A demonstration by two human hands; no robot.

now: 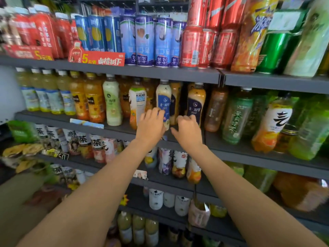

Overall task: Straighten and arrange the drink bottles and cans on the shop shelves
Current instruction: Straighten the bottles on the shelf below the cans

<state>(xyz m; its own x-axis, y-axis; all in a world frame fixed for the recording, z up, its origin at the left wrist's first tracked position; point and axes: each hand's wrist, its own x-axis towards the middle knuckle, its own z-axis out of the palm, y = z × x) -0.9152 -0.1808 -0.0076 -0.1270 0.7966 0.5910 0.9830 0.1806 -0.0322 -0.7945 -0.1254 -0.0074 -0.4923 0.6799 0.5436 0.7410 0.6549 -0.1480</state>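
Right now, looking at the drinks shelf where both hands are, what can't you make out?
1. Head view: lower half of the blue-label milk tea bottle, covered by the left hand.
2. Whether the right hand touches the dark-label bottle: its knuckles hide the fingertips.
3. Green bottles at the right edge: labels blurred.

light: bright, even, daylight-like, stronger from the left | shadows: deep under each shelf (pixel 124 69) lip | glare: sheen on red cans (pixel 191 45) | blur: soft toward right and bottom edges | distortion: wide-angle bowing, shelves curve outward
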